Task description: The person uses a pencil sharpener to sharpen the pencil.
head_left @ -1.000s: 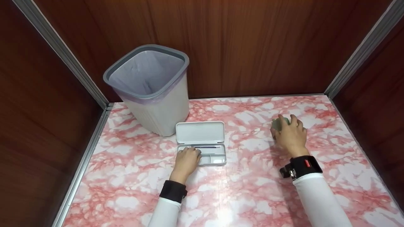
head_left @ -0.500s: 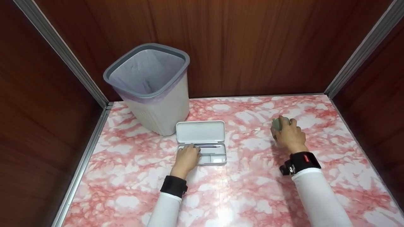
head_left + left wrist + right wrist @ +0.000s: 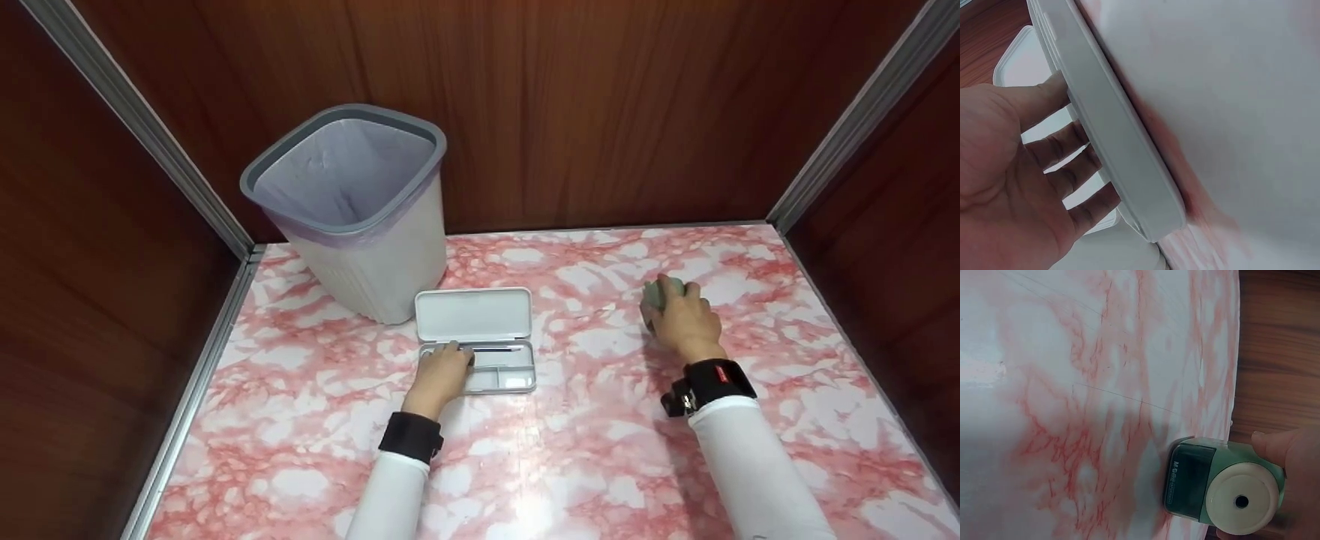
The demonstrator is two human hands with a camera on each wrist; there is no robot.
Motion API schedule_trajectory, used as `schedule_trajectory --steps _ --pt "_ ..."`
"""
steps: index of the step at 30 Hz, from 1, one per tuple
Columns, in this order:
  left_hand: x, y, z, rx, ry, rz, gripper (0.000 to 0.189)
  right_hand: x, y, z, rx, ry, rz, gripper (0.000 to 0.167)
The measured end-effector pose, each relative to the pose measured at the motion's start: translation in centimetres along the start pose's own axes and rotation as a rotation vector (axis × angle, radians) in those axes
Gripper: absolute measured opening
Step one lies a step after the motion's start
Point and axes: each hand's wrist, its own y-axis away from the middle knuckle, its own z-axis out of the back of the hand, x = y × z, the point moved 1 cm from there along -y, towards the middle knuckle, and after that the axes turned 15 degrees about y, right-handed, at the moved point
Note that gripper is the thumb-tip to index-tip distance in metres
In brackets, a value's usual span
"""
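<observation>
Pencil case point(image 3: 474, 315): open on the pink-marbled worktop point(image 3: 570, 450), lid toward 12 o'clock, a slim dark rod point(image 3: 495, 349) inside.
Left hand point(image 3: 441, 375): fingers reach over the case's 6 o'clock wall; from my remote feed I cannot tell whether they hold anything.
Right hand point(image 3: 686, 326): fingers grip a green sharpener point(image 3: 1224, 489), which I see near 3 o'clock from the case.
Bin point(image 3: 375, 270): lined, just beside the case, between 10 and 11 o'clock.

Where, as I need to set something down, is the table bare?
The table is bare between the sleeves, nearer than the pencil case, and right of the right hand. It is crowded where bin, case and left hand bunch together.
</observation>
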Motion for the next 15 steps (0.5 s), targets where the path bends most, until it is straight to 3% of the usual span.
schedule_trajectory --steps 9,15 --pt "0.4 -0.8 0.4 0.116 0.14 0.077 0.012 -0.3 -0.3 -0.5 -0.036 -0.001 -0.018 0.063" --pt "0.7 -1.1 0.4 0.139 0.171 0.123 0.012 -0.3 -0.1 -0.7 -0.066 -0.01 -0.017 0.061"
